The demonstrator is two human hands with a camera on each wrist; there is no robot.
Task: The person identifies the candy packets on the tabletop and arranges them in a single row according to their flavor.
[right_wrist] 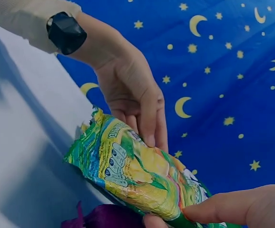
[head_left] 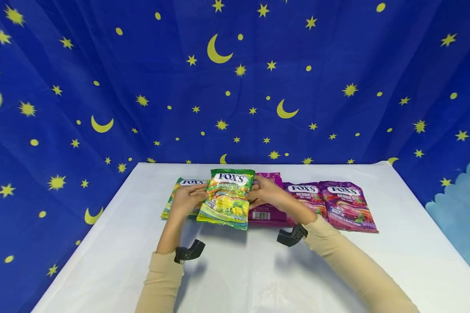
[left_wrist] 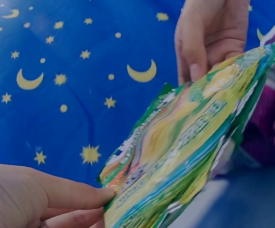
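Note:
Between both hands a green and yellow Fox's Spring Tea candy bag [head_left: 228, 201] is held up off the table, its front turned toward me. My left hand [head_left: 186, 201] pinches its left edge, thumb on the front face. On the opposite edge my right hand [head_left: 268, 193] pinches it with thumb and fingers. The left wrist view shows the bag [left_wrist: 175, 142] tilted, with the left fingers [left_wrist: 75, 192] at its near edge. Behind it, partly covered, lies another green Fox's bag [head_left: 175, 198]. A purple bag with a barcode [head_left: 268, 217] lies behind the right hand.
Two purple Fox's Berries bags [head_left: 303, 193] [head_left: 346, 206] lie to the right on the white table [head_left: 254, 269], the outer one slightly turned. A blue curtain [head_left: 250, 87] with yellow moons and stars hangs behind the table. Each wrist wears a black camera [head_left: 189, 252].

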